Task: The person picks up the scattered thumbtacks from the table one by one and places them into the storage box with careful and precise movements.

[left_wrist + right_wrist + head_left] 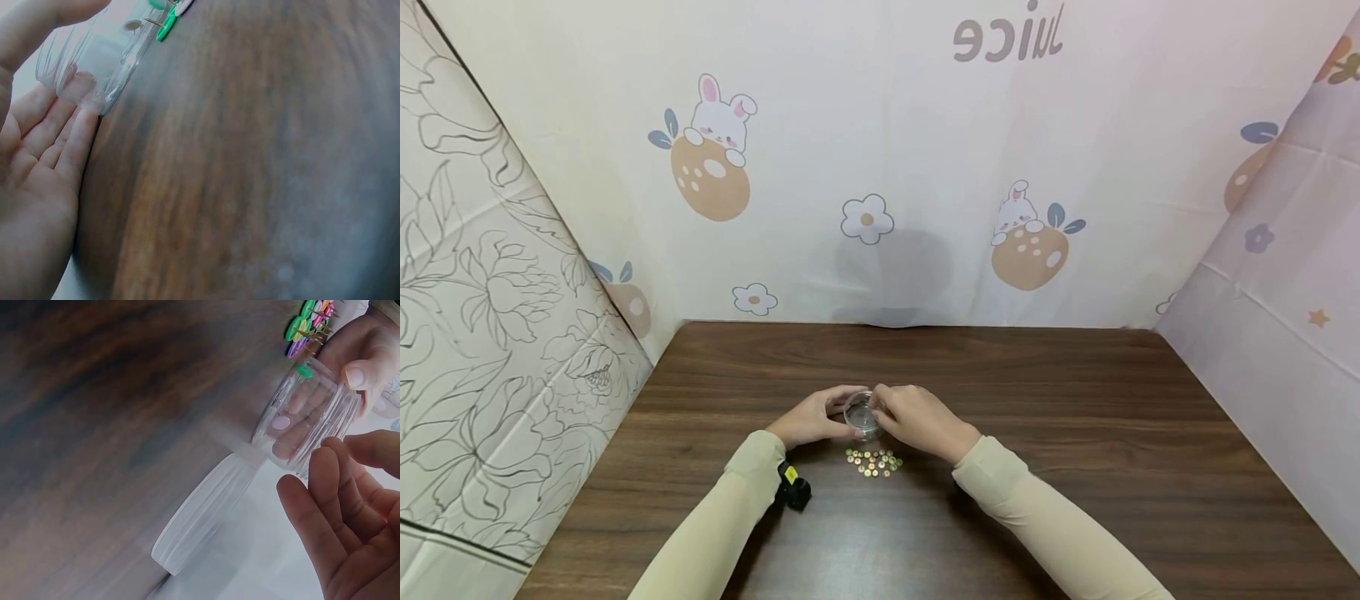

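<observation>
My left hand (815, 415) holds a small clear jar (859, 422) from its left side, with the thumb on the near side and the fingers behind. In the left wrist view the fingers (62, 134) lie along the jar's wall. My right hand (921, 419) is over the jar's mouth with bent fingers. In the right wrist view the fingertips (325, 464) are right at the rim, thumb close to the index finger; I cannot tell whether they pinch anything. A pink disc (281, 422) and a green thumbtack (304, 370) show through the jar wall.
Several colourful thumbtacks (874, 462) lie just in front of the jar, some with points up (304, 331). A whitish translucent round lid (206, 509) rests on the wooden table (1075, 500) beside the jar. A patterned cloth (805, 167) hangs behind the table.
</observation>
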`<act>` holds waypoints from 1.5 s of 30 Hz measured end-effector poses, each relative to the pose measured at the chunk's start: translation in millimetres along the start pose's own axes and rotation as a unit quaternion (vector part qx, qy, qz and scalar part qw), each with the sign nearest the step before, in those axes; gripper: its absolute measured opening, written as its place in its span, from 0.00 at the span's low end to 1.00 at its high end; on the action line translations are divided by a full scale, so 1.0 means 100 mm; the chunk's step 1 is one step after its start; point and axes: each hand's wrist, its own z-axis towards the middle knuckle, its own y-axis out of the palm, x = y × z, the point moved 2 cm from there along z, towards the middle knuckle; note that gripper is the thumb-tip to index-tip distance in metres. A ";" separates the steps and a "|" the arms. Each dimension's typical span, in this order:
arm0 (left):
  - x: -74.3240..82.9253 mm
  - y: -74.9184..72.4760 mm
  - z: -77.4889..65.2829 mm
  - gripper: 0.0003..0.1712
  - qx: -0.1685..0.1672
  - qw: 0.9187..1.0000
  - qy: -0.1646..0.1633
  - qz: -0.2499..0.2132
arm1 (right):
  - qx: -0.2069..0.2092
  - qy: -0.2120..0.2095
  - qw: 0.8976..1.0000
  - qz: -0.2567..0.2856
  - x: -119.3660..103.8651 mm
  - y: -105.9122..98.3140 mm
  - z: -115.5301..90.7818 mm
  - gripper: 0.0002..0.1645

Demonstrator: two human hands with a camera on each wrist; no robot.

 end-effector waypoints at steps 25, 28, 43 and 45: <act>-0.02 0.00 0.02 0.43 0.009 1.000 -0.001 0.010 | -0.015 0.031 0.999 0.002 0.03 -0.07 -0.35 0.03; 0.03 0.00 0.01 0.43 0.008 1.000 -0.003 0.009 | -0.019 0.036 0.999 0.006 0.04 -0.07 -0.39 0.03; 0.34 0.00 -0.09 0.41 -0.010 1.000 0.004 0.015 | -0.100 -0.034 0.994 0.020 -0.03 0.01 -0.47 0.06; 0.34 0.01 -0.09 0.41 -0.008 1.000 0.001 0.016 | -0.098 -0.033 0.995 0.009 -0.03 0.02 -0.46 0.06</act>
